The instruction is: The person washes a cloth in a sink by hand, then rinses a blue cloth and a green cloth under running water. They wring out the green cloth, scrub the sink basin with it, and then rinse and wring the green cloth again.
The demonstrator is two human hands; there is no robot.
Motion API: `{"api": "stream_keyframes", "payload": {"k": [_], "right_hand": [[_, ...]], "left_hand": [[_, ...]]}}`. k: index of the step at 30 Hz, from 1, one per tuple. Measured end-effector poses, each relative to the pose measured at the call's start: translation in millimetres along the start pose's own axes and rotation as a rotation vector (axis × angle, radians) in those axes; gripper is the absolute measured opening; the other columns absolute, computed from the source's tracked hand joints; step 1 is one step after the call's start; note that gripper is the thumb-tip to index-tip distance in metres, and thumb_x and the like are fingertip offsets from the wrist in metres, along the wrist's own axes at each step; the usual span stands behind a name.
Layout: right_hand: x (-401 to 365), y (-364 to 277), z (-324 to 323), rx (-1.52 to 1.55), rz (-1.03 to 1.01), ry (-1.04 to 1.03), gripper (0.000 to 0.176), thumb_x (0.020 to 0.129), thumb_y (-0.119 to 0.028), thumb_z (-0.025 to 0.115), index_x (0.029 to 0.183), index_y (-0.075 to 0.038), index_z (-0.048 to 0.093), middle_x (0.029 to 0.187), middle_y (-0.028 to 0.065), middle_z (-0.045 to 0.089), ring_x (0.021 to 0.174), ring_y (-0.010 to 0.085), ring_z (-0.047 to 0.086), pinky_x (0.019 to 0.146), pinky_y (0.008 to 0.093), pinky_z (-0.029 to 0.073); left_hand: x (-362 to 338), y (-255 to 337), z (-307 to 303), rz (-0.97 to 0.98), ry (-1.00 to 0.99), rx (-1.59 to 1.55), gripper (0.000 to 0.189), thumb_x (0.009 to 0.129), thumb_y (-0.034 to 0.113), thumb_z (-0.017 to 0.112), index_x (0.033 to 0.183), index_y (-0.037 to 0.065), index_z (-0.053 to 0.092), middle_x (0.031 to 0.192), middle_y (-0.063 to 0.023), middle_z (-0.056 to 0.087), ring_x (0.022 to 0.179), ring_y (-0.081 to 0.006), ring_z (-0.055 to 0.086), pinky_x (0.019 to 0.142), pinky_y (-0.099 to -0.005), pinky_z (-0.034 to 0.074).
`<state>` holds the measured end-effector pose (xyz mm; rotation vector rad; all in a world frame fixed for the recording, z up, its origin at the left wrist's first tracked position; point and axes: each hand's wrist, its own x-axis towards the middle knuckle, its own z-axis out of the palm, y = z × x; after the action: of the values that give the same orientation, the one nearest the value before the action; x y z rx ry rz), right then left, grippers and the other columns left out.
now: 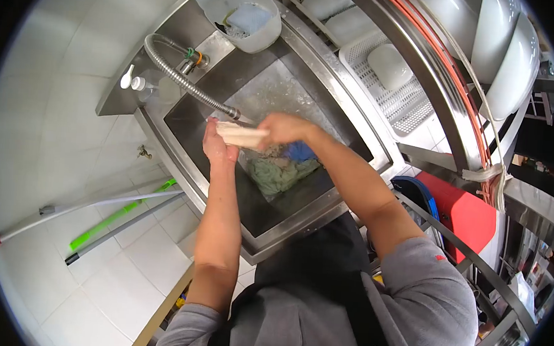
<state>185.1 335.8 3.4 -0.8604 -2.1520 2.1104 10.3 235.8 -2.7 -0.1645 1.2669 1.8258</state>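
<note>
Over the steel sink [180,121], both my hands hold a cream cloth, folded or bunched into a long bundle [240,134]. My left hand [214,145] wraps its left end, thumb up. Closed round the other end is my right hand [284,130], slightly blurred. The spout of a flexible metal tap hose [196,92] ends just above the bundle. Below the hands, a wet green cloth [283,176] lies on the sink bottom, with a blue cloth [300,151] partly hidden behind my right wrist.
A pale plastic tub [268,34] with cloths stands at the sink's back corner. Left of the tap is a pump bottle [144,85]. White baskets [413,106] and large bowls [515,70] sit to the right. Poles [122,214] lean at left; a red box [458,212] stands lower right.
</note>
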Motion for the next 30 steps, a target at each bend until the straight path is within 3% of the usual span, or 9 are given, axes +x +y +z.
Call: {"api": "stream_keyframes", "payload": {"k": [3,10,14,18,22,24,27,28,30], "right_hand": [[-6,-13,9,0.737,-0.316,0.240,0.019,0.079,-0.020,0.075,0.083,-0.001,0.070,0.075,0.0010,0.065,0.075,0.0119,0.060,0.066,0.0262,0.045],[22,-44,86,0.199,-0.252,0.955,0.014,0.078,-0.013,0.069,0.072,0.000,0.066,0.056,0.0120,0.059,0.053,0.0149,0.057,0.055,0.0342,0.047],[32,-44,66,0.271,0.042,1.089,0.015,0.073,-0.017,0.061,0.073,-0.002,0.065,0.064,0.0241,0.059,0.056,0.0358,0.057,0.061,0.0420,0.049],[46,-35,64,-0.135,-0.110,1.047,0.021,0.076,-0.024,0.060,0.073,-0.004,0.064,0.071,0.0217,0.062,0.071,0.0402,0.061,0.067,0.0449,0.049],[49,-1,19,-0.062,-0.166,0.961,0.025,0.074,-0.029,0.067,0.075,-0.004,0.064,0.079,0.0187,0.065,0.076,0.0375,0.063,0.070,0.0414,0.049],[54,24,20,0.006,-0.399,0.534,0.030,0.074,-0.031,0.072,0.085,-0.004,0.066,0.088,0.0148,0.068,0.080,0.0277,0.065,0.073,0.0385,0.049],[26,1,10,-0.271,-0.108,0.144,0.045,0.073,-0.028,0.079,0.107,-0.002,0.063,0.096,0.0119,0.068,0.085,0.0182,0.063,0.078,0.0323,0.049],[25,-1,5,-0.243,0.049,-0.148,0.050,0.073,-0.025,0.080,0.113,-0.002,0.061,0.097,0.0115,0.068,0.086,0.0179,0.062,0.079,0.0304,0.049],[27,0,12,0.050,-0.251,0.078,0.037,0.076,-0.020,0.078,0.104,-0.001,0.065,0.088,0.0069,0.068,0.080,0.0150,0.062,0.075,0.0290,0.049]], "left_hand": [[3,-24,-2,-0.191,0.093,0.097,0.025,0.098,0.015,0.040,0.112,0.001,0.055,0.106,-0.0136,0.060,0.087,-0.0285,0.063,0.077,-0.0436,0.055],[0,-48,13,-0.432,-0.038,0.307,0.036,0.100,0.029,0.034,0.111,0.001,0.054,0.104,-0.0115,0.062,0.087,-0.0277,0.065,0.071,-0.0411,0.056],[12,-56,1,-0.486,-0.189,0.360,0.040,0.099,0.038,0.036,0.111,0.006,0.057,0.098,-0.0083,0.065,0.082,-0.0236,0.066,0.069,-0.0379,0.056],[29,-60,-11,-0.497,-0.467,-0.062,0.031,0.096,0.033,0.045,0.108,0.006,0.057,0.094,-0.0069,0.063,0.086,-0.0212,0.063,0.066,-0.0376,0.054],[-30,13,33,-0.683,-0.465,0.396,0.037,0.095,0.039,0.051,0.112,0.006,0.056,0.102,-0.0093,0.064,0.087,-0.0222,0.066,0.076,-0.0393,0.055],[0,26,-4,-0.221,-0.606,0.745,0.036,0.096,0.031,0.052,0.118,0.002,0.054,0.112,-0.0129,0.062,0.098,-0.0246,0.063,0.083,-0.0404,0.053],[9,28,-27,-0.122,-0.622,0.381,0.037,0.096,0.024,0.053,0.123,-0.002,0.050,0.121,-0.0149,0.058,0.108,-0.0275,0.059,0.091,-0.0420,0.050],[3,23,-30,-0.124,-0.620,0.381,0.037,0.096,0.024,0.053,0.123,-0.002,0.050,0.121,-0.0149,0.058,0.108,-0.0275,0.059,0.091,-0.0420,0.050],[-16,6,-17,-0.296,-0.267,0.076,0.031,0.097,0.020,0.051,0.119,-0.002,0.053,0.111,-0.0136,0.061,0.099,-0.0258,0.063,0.084,-0.0385,0.053]]}}
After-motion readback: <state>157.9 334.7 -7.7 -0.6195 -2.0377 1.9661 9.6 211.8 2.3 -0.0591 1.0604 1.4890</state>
